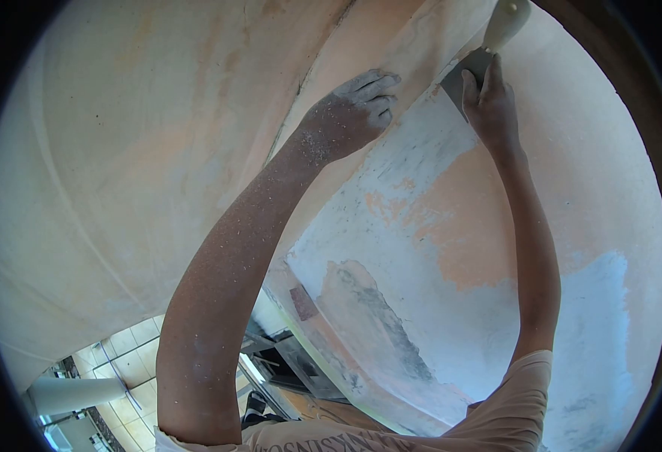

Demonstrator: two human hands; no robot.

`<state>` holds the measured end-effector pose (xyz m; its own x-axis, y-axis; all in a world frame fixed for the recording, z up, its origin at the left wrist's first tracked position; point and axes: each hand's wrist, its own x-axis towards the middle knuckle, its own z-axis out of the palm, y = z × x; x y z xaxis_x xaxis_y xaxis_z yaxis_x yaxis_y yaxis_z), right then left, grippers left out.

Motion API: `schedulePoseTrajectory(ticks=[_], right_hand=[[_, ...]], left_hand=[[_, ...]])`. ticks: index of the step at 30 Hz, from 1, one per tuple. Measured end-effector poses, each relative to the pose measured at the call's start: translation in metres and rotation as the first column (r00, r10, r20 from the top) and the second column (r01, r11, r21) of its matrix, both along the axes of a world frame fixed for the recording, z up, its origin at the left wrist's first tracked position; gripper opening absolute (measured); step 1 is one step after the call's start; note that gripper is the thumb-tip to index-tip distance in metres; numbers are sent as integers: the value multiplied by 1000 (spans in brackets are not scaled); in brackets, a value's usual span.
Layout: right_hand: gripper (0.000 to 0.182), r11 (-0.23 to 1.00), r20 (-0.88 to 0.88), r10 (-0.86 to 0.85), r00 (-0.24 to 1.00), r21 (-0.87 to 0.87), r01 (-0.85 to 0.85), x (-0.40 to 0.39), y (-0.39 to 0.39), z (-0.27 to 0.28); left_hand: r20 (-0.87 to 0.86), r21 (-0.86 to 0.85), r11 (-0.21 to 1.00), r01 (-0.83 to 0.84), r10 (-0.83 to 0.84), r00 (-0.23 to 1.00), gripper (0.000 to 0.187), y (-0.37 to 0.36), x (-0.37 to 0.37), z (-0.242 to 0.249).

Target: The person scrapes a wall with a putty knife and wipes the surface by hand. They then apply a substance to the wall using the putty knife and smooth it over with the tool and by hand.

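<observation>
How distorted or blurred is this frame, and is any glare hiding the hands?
Head view: strong fisheye bending with a black vignette round the edge; even daylight, no glare; left hand and right hand on the scraper are fairly sharp; the scraper's pale handle is slightly washed out.

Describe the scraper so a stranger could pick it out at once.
Follow the patchy peach and pale-blue wall to its top edge, where the right hand presses against it. The scraper sits in that grip: a flat grey blade with a cream handle, the only tool there.
</observation>
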<state>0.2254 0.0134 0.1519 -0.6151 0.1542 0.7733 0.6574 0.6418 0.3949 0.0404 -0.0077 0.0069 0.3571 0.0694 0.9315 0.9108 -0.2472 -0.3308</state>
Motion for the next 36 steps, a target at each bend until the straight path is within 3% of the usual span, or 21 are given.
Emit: schedulePoseTrajectory(ticks=[1,4,7,10,13,14,17,18,21,24,27,30,33,36], right_hand=[[40,1000,62,-9,998,30,8,1,1,0],[42,995,-163,20,986,-97,-36,0,-3,0],[43,999,38,50,998,18,-51,4,2,-6],[43,980,-233,-33,972,-198,-14,2,-2,1],[43,1000,54,22,998,-2,-22,4,7,-14],[44,999,-47,46,998,-17,-47,4,9,-7],[43,999,-30,33,999,-33,-34,7,9,-9],[42,997,66,80,995,-7,-80,5,8,-13],[41,985,-210,-42,977,-172,6,-4,-10,-2],[41,999,118,25,993,34,-29,2,3,-11],[41,996,-146,-32,989,-84,20,1,-3,-5],[41,997,133,64,989,27,-68,5,3,-12],[41,994,-101,52,994,-96,-61,4,0,-10],[40,999,45,46,998,-12,-46,8,6,-3]], left_hand=[[-4,6,1000,-6,6,1000,4,0,0,0],[21,41,999,22,-23,999,3,4,2,-3],[14,27,999,21,-21,1000,3,0,1,-1],[-5,6,1000,4,-4,1000,3,-2,1,0],[-10,13,1000,-5,5,1000,3,-2,0,1],[-11,15,1000,-6,6,1000,4,-3,0,1],[-13,10,1000,-11,11,1000,4,-6,0,1],[-14,11,1000,-12,13,1000,4,-4,-2,2],[-15,0,1000,4,-4,1000,4,-2,1,-1],[-14,11,1000,3,-3,1000,4,-1,-2,1],[-2,1,1000,23,-23,1000,4,-3,1,-1],[2,16,1000,16,-16,1000,4,-2,0,0],[21,13,999,32,-32,999,4,0,2,-3],[23,-1,999,47,-47,999,5,-1,-1,0]])
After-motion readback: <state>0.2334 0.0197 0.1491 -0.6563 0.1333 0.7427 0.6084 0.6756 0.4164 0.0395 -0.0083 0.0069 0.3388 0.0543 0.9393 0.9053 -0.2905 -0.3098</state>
